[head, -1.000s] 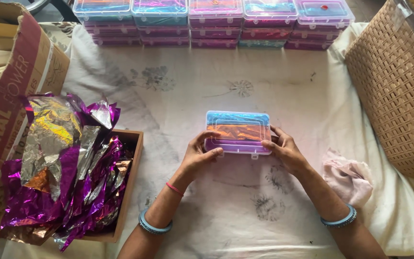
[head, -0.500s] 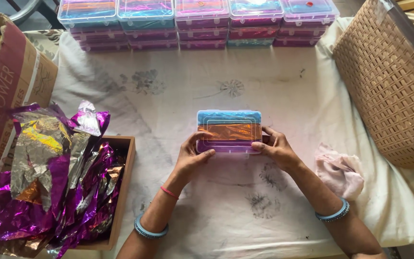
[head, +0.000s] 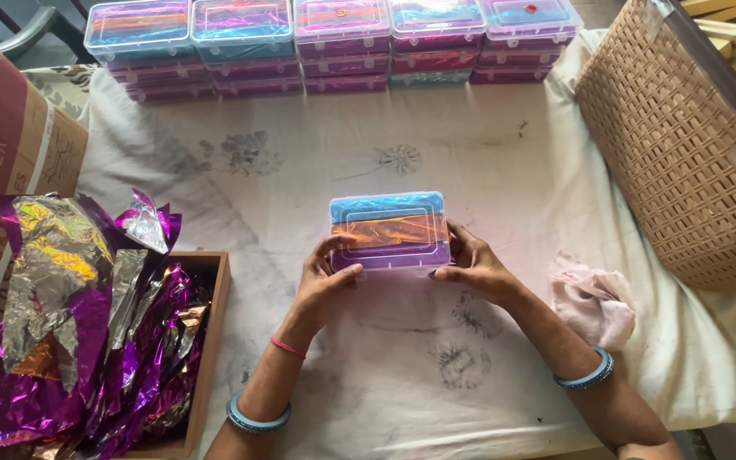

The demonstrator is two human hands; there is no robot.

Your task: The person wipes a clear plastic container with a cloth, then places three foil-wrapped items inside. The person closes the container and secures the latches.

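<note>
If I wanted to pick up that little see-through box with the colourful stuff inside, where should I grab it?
Probably by its two short ends, one from each side. The clear plastic box lies flat on the white cloth, long edge facing the person, and the left hand and right hand already cup those ends. The flat lid gives little to pinch.

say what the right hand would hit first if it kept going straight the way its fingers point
The right hand points up and left and already touches the clear plastic box, so it would meet that box first.
</note>
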